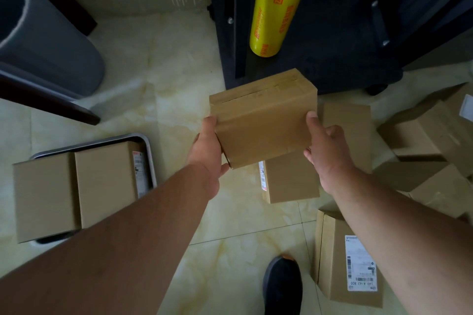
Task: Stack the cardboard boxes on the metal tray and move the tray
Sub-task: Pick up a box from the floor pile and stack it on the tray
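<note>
My two bare forearms fill the bottom of the view, reaching out over the floor (133,100). Between them I hold a cardboard box (263,120) in the air: my left hand (208,151) is wrapped around its left edge, thumb on top and fingers underneath, and my right hand (325,148) presses flat against its right side, thumb up at the top corner. Both are closed on it firmly.

The box hangs above another box (291,179) that lies on the floor. To my left sits the metal tray (102,139), also on the floor, with two boxes (76,192) already lying side by side on it and nearly covering it; only the far rim shows. More loose boxes (422,135) lie scattered to my right, and one labelled box (350,263) is near my shoe (282,286).

I judge this as mid-carry: the box is lifted but not yet placed. The next move calls for swinging it left and setting it squarely on top of the two on the tray, bridging them so the stack stays level. Several boxes remain, so moving the tray is some way off.
</note>
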`<state>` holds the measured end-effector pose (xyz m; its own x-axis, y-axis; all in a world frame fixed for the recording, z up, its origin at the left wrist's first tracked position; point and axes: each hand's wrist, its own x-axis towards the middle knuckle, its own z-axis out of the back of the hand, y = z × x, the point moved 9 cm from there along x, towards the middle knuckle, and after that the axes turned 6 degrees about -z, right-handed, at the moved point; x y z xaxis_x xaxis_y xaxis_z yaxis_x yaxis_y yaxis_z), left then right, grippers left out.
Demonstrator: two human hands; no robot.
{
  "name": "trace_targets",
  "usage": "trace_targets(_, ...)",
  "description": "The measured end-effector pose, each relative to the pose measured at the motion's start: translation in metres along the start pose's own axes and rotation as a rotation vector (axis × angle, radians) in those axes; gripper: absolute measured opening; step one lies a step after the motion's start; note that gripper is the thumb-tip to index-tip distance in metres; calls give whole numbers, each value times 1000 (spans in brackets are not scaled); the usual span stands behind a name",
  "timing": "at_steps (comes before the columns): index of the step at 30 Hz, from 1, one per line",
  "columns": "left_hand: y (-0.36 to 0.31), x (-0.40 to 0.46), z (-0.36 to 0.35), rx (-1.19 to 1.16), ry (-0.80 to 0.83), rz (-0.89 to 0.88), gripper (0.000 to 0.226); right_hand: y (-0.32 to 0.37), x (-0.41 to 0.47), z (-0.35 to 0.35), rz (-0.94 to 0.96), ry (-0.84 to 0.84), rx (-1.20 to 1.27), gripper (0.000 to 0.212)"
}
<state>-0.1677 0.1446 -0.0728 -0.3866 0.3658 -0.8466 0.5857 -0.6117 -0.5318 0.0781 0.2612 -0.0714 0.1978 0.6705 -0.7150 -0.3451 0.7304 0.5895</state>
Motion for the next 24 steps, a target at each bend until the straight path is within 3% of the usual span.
trace_targets(5,-13,-2,21,1,-48,-88,36,11,-15,-15,104,32,28,54)
trace_targets(8,-19,-4,32,54,-8,-137,46,20,-21,-25,126,37,33,60)
trace_targets(12,-27,-7,40,338,101,-278,44,29,-29,-43,92,85,73,56)
trace_targets(17,-36,-6,54,494,157,-367,78,42,-37,-62,153,71,36,72)
trace_targets(21,-36,-4,60,522,184,-414,73,54,-45,-81,210,90,40,99)
trace_targets(24,-33,-3,65,433,193,-413,73,59,-53,-103,205,129,-32,97)
